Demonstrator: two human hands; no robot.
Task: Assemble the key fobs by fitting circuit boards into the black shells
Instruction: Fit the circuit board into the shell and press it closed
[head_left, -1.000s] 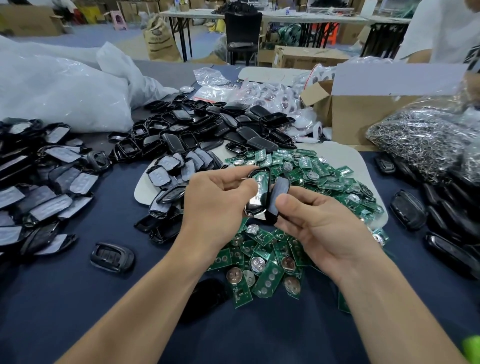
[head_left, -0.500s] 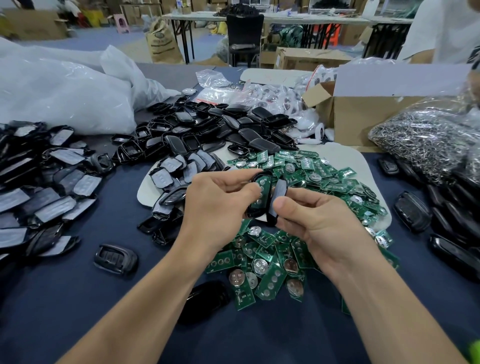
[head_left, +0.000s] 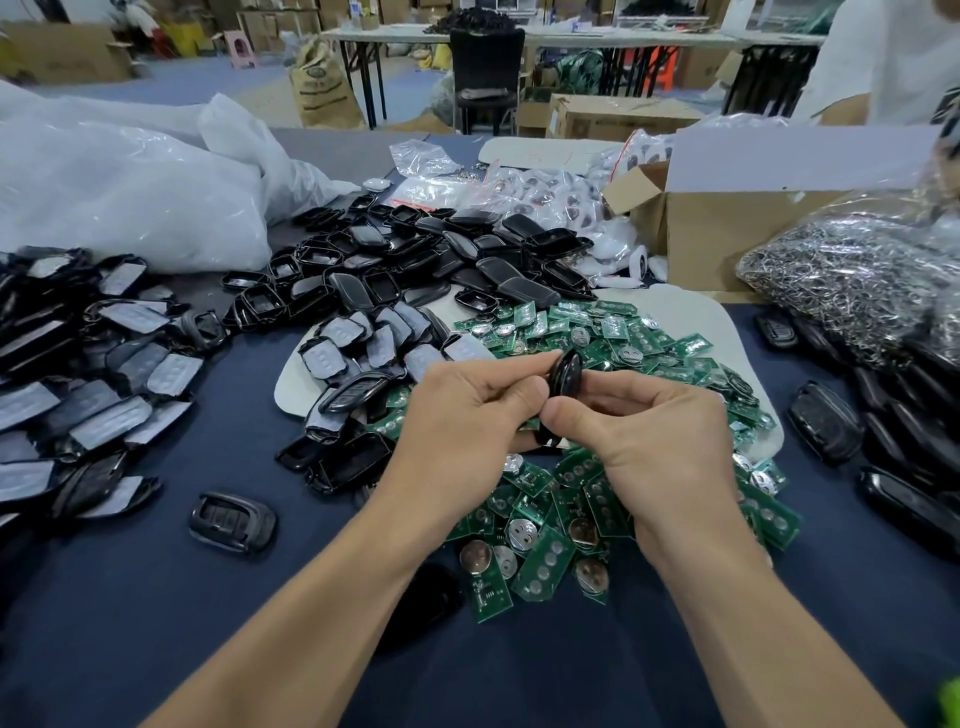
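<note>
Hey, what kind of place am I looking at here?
Probably a small assembly workshop: heaps of black key fob shells and green circuit boards cover the table, with a cardboard box and more worktables behind.

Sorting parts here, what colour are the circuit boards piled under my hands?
Green circuit boards, clearest in the head view.
</note>
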